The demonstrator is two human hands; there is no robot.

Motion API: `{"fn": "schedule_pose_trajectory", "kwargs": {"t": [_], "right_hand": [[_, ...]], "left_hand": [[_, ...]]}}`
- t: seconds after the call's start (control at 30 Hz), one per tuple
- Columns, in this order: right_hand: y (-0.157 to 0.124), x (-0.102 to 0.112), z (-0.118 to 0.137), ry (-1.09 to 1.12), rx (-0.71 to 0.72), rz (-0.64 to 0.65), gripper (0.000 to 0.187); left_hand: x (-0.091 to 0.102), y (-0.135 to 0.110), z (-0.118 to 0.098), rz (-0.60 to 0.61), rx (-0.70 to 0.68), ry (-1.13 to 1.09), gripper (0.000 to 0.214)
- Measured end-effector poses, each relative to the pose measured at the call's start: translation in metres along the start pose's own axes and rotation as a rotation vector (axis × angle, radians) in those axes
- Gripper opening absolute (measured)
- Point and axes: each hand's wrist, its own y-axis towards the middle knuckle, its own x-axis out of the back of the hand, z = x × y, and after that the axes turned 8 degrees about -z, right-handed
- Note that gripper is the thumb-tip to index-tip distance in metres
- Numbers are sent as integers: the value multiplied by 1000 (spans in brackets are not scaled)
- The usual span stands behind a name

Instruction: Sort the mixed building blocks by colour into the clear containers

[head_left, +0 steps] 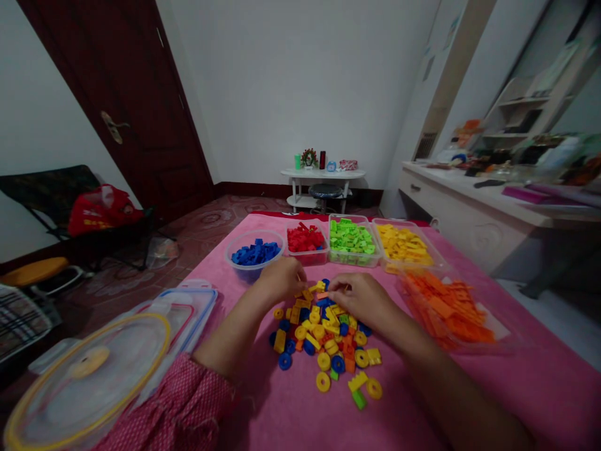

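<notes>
A mixed pile of plastic building bricks and rings, mostly yellow and blue with some orange and green, lies on the pink cloth. Over its far left edge, my left hand is bent down with curled fingers; what they hold, if anything, is hidden. My right hand reaches in from the other side, thumb and fingers closed at an orange brick on top of the pile. Just beyond my left hand is a round tub of blue bricks.
Behind the pile are clear boxes of red bricks, green bricks and yellow bricks. An orange brick box sits right of my right forearm. Clear lids lie left. The pink cloth covers the table.
</notes>
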Motion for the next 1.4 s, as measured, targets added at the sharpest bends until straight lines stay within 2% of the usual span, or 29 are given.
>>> {"fn": "schedule_pose_trajectory", "kwargs": {"t": [0.07,0.17,0.33,0.43,0.53,0.6,0.8,0.97,1.07,1.23,1.3,1.4], "right_hand": [[-4,1,3,-48,21,96,21],[-9,-1,6,-112,85,140,37],[-9,-11,6,-78,73,173,28],[-5,-8,7,-27,58,151,27],[-1,2,3,-47,51,72,28],[1,8,-4,-93,55,49,27],[-4,7,-10,-211,53,125,31],[-8,2,-3,-248,92,123,25],[-6,0,-6,-233,103,117,25],[0,-7,-6,-72,24,57,29],[1,-10,-1,91,-18,11,27],[1,-14,6,395,-101,-44,30]], "left_hand": [[1,-11,-1,53,52,74,16],[1,-19,-2,100,106,108,23],[-5,-23,-1,141,119,68,23],[-7,-23,1,159,114,17,25],[-9,-21,6,188,74,-28,26],[-11,-18,11,166,52,-49,23],[-21,-9,19,-76,77,-94,27],[-25,-10,14,4,28,-52,38],[-28,-13,8,-36,51,4,38],[-33,-13,5,-95,69,-46,26],[-33,-10,7,-122,55,-158,20],[-32,-7,8,-122,19,-455,15]]}}
